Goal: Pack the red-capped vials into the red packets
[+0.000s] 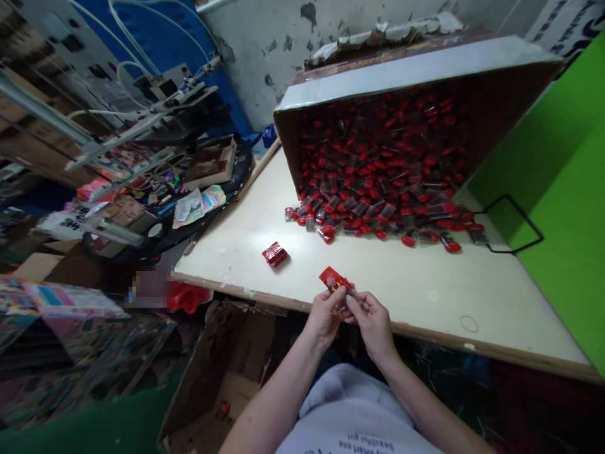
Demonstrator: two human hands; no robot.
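Just over the table's front edge, a red printed card with a yellow mark sticks out from between my fingers. My left hand pinches its lower end. Close against it, my right hand is closed on a small piece at the card's right end; a red bit and a clearish bit show there, but the fingers cover most of it. To the left, a small stack of similar red cards lies on the table. Behind my hands, small clear containers with red caps spill from a tipped cardboard box.
The pale table bears a rubber band at the right. A black wire frame stands by a green panel. At the left is a machine with a cluttered black round platform. Below sits an open carton.
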